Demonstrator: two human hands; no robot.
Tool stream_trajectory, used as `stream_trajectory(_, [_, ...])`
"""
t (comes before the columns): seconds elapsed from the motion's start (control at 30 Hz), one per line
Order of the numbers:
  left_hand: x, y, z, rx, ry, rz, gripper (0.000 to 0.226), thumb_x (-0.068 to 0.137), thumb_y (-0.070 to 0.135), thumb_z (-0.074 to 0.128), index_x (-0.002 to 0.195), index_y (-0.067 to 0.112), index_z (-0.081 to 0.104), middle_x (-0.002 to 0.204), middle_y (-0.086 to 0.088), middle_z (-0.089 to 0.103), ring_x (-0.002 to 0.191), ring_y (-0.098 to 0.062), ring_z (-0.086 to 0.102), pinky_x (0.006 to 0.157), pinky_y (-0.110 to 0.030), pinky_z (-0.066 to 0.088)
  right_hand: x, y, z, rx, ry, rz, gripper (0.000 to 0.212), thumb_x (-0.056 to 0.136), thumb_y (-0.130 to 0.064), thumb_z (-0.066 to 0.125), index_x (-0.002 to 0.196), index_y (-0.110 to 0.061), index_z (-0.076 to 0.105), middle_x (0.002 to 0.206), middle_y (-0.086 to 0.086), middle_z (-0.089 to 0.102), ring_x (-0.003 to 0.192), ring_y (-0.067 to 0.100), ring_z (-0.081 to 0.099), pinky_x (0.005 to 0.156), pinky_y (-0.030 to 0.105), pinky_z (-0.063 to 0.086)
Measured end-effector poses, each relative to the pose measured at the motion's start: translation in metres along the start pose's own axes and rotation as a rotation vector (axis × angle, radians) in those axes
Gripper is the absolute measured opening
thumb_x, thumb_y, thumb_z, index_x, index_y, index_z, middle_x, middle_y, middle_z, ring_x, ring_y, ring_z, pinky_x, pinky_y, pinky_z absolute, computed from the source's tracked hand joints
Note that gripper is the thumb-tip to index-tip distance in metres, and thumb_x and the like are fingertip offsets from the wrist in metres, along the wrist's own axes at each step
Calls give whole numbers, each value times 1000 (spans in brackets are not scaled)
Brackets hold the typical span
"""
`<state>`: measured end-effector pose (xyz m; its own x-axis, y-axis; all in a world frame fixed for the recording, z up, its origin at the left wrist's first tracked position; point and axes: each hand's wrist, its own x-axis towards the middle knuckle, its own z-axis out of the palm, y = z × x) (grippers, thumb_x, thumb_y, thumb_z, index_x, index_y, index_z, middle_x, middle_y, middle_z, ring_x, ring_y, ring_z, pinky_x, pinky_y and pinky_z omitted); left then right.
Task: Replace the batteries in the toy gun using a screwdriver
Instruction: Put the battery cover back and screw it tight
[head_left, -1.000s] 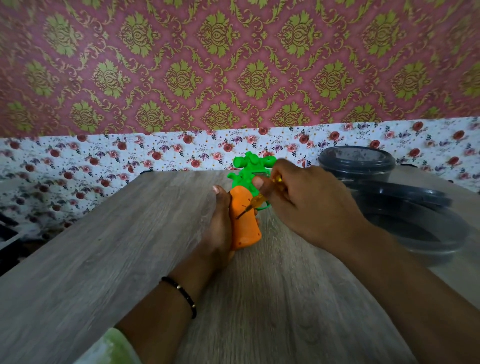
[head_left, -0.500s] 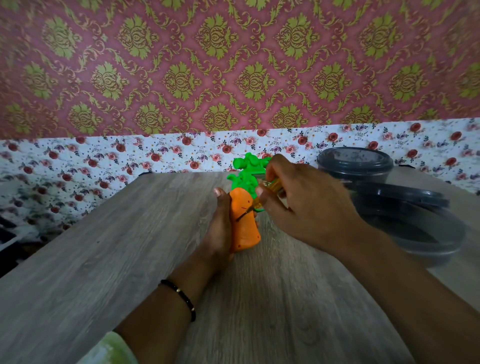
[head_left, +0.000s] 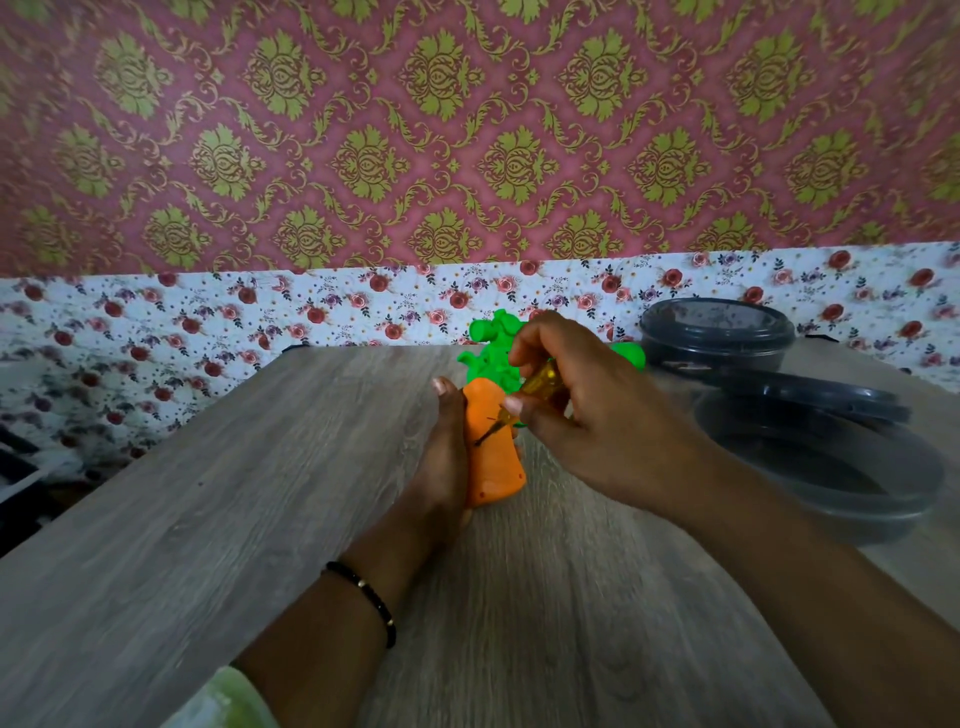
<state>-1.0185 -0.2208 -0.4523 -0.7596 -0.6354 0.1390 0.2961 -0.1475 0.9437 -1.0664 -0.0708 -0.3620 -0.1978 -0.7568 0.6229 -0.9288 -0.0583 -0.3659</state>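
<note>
In the head view, the toy gun (head_left: 492, 447), orange in the grip and green at the far end, was held upright on the wooden bench (head_left: 208, 493) near its middle. It was steadied by the left hand (head_left: 441, 467), whose fingers were wrapped around the far side of the orange grip. A yellow-handled screwdriver (head_left: 524, 397) was pinched by the fingers of the right hand (head_left: 587, 415), with its dark tip set against the orange side. The step in hand was judged to be the loosening of the battery-cover screw; the screw itself could not be made out. Steady turning under light pressure would be called for next, with the tip kept seated. To the right, a dark lidded tub (head_left: 717, 332) and a larger clear bowl (head_left: 841, 483) under a dark lid (head_left: 810, 397) were seen; their contents could not be told.
</note>
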Motion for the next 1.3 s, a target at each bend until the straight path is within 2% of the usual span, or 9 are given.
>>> stream_trajectory(0.17, [-1,2,4,12,-35,35,81,75,82,27,117,22,62,122,-18,57,117,-40,52,101,-59,36,1,-4,-3,157,-47,32,21,82,-4,62,93,-18,51,83,-8,58,76,12,60,71,40,53])
stream_trajectory(0.27, [-1,-1,3,9,-29,27,73,90,71,12,102,21,63,112,-24,56,105,-37,52,90,-49,39,0,1,-3,-81,126,-14,21,81,-29,67,88,-14,53,68,3,63,63,23,61,62,43,51])
stream_trajectory(0.4, [-2,0,3,14,-4,-1,77,90,69,11,118,20,63,124,-24,61,112,-36,58,102,-53,40,-4,1,1,-392,185,5,50,81,-63,36,86,-16,51,59,7,59,56,30,58,49,38,48])
stream_trajectory(0.6, [-1,0,2,-14,-35,32,75,90,69,11,112,15,59,118,-29,55,116,-47,51,99,-61,37,0,-3,-1,-17,17,-59,16,80,-10,61,92,-17,53,84,-6,54,71,4,46,62,15,33])
stream_trajectory(0.77, [2,-3,2,-9,-71,29,75,90,70,11,112,16,58,110,-25,53,104,-38,50,94,-60,39,-2,1,1,-261,183,-30,21,80,-39,56,83,-19,57,56,-6,55,49,12,46,52,26,40])
stream_trajectory(0.87, [0,-1,1,27,-62,16,75,90,68,9,120,19,57,112,-15,64,107,-33,58,96,-48,43,-4,-2,2,-372,165,7,32,82,-53,48,87,-23,56,62,-1,62,57,21,59,51,33,47])
stream_trajectory(0.97, [-2,1,2,27,-64,17,75,90,68,11,124,19,56,120,-13,63,112,-33,59,101,-54,43,-4,-5,-1,-133,13,-19,18,85,-34,54,97,-23,46,87,-8,58,67,9,53,62,33,44])
stream_trajectory(1.07, [-4,4,6,8,-74,59,73,79,82,27,110,19,48,108,-16,43,97,-35,41,82,-46,40,-1,-3,-3,-21,-45,-32,17,82,-14,55,94,-22,46,89,-4,55,75,11,49,65,30,38])
stream_trajectory(1.3, [-3,1,2,29,-43,19,71,93,63,8,115,21,61,107,-16,66,105,-34,58,91,-43,46,-5,-5,-2,-350,102,-7,34,83,-52,45,95,-20,48,68,-1,59,61,21,57,54,36,48])
